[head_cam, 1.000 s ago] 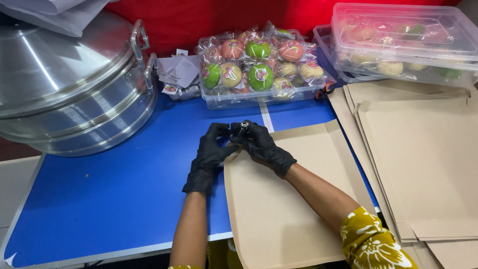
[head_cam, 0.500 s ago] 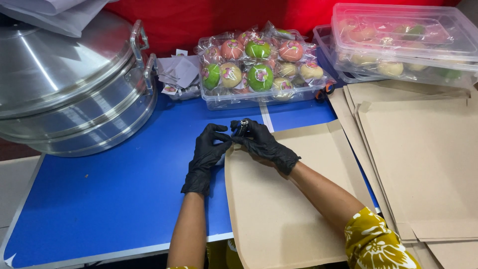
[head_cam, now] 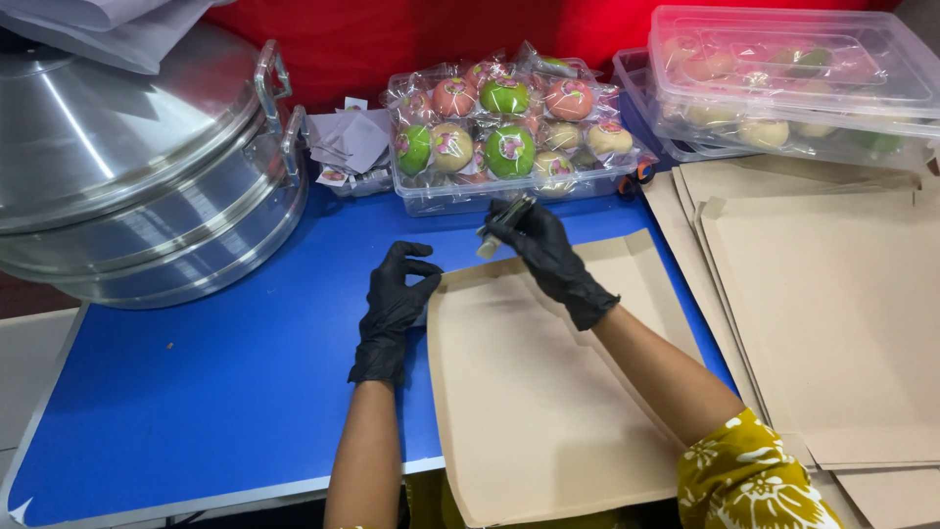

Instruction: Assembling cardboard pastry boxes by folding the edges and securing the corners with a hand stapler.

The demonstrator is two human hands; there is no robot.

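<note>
Head view: a person in black gloves works at a blue table (head_cam: 196,392).
Table: it carries everything; its back edge meets a red wall.
Steamer (head_cam: 127,167): large metal pot with lid, at the back left corner, out of the way of the hands.
Cardboard stack (head_cam: 822,323): flat brown sheets along the right edge, ready to be taken.
Cardboard sheet (head_cam: 539,392): lies flat at the front edge, overhanging it toward the person.
Boxes: open clear tray of wrapped round sweets (head_cam: 504,127) at the back edge; lidded clear box (head_cam: 793,78) at the back right corner.
Left hand (head_cam: 392,309): fingers half curled, pressing the sheet's left corner, apparently to steady it.
Right hand (head_cam: 548,250): closed around a small dark tool (head_cam: 504,217), raised above the sheet's back edge.
</note>
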